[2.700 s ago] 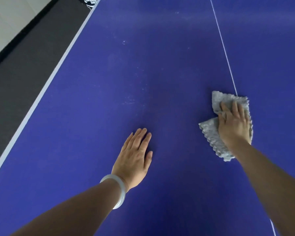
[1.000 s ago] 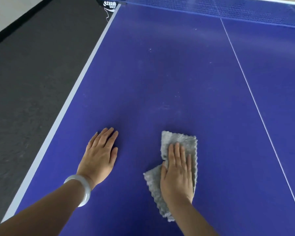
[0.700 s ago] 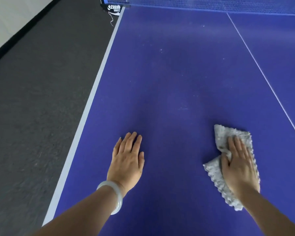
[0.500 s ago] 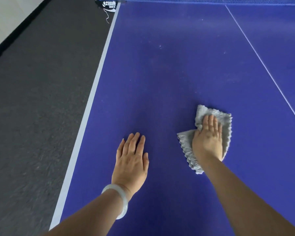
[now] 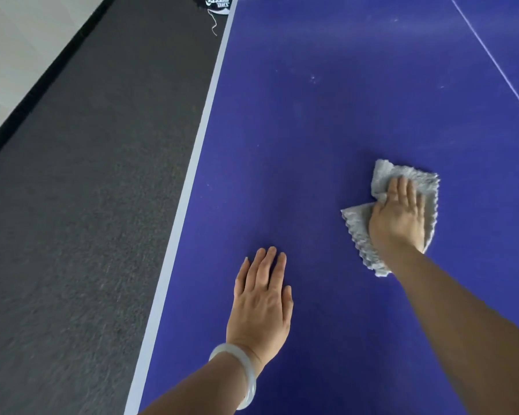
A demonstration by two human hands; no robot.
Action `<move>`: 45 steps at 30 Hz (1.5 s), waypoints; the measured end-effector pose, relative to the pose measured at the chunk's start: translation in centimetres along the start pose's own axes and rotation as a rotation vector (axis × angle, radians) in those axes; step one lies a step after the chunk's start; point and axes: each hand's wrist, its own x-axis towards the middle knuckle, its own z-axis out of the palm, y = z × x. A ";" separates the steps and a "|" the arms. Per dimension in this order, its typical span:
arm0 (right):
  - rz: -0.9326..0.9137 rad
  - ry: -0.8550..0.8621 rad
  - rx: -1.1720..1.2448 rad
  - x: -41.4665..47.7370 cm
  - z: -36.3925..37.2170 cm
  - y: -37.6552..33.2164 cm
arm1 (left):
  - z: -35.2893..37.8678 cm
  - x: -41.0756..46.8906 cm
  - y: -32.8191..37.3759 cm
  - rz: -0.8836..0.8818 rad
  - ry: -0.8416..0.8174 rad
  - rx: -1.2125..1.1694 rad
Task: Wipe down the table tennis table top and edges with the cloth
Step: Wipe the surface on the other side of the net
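Two hands: the left hand and right hand both lie palm-down on the blue table top, well apart.
Left hand state: flat, fingers straight and close together, holding nothing; rests on bare surface near the white edge line.
Right hand state: fingers extended, pressing flat on the cloth; not curled round it.
Cloth position: grey, folded, on the table top under the right hand, between edge line and centre line.
Bracelet: pale, on left wrist.
Floor: dark grey, left of table.
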 end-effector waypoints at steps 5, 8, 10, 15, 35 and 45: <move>-0.495 -0.149 0.019 -4.5 1.9 -7.4 | -0.1 -0.1 0.1 0.004 0.020 -0.008; -0.718 -0.177 -0.060 -11.5 1.8 -3.9 | -0.2 -0.2 0.0 0.019 0.017 -0.007; -0.665 -0.158 -0.034 -12.1 1.0 0.4 | -0.1 -0.1 0.0 0.012 0.019 -0.001; -0.141 0.013 0.022 -5.1 -0.7 4.4 | -0.2 0.0 0.4 -0.004 -0.007 0.001; 0.094 0.042 -0.022 -23.5 4.5 -11.8 | -4.3 7.9 -16.0 0.679 0.039 -0.066; 0.231 0.067 -0.046 -20.5 4.4 -11.7 | -3.4 13.7 -15.5 0.894 -0.094 0.070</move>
